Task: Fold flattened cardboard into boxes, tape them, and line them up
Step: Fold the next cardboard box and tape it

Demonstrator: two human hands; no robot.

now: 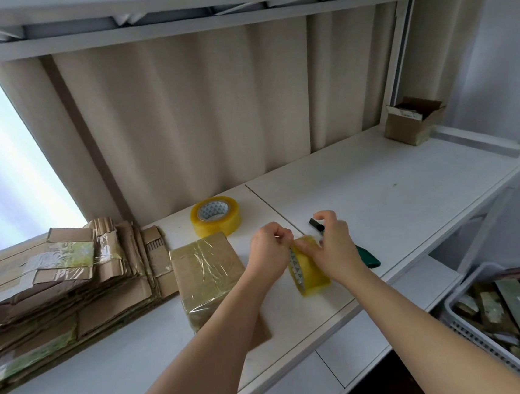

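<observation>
1. Two rolls of yellowish clear tape. One, the held tape roll (308, 270), stands on edge above the white table (379, 191), gripped by the right hand (332, 250), whose fingers curl over its rim. The left hand (269, 253) pinches at the roll's top edge, fingers tightly bunched; whether a tape end is between them I cannot tell. The core shows a triangle pattern; no wording is legible.
2. One spare tape roll (215, 216), lying flat near the table's back edge, same triangle-printed core, well apart from the hands.
3. One taped cardboard box (207, 275), closed and glossy with tape, resting on the table just left of the left forearm.
4. One stack of flattened cardboard (55, 289), at the table's left end, with old tape and pale labels; the print is too blurred to read.
5. One small open box (411, 120), at the far right corner, flaps up, with a white label that is unreadable.
6. One green-handled cutter (364, 255), lying on the table, partly hidden behind the right hand.
7. One white basket (465, 332), lower right, holding labelled packets; the text is illegible.
</observation>
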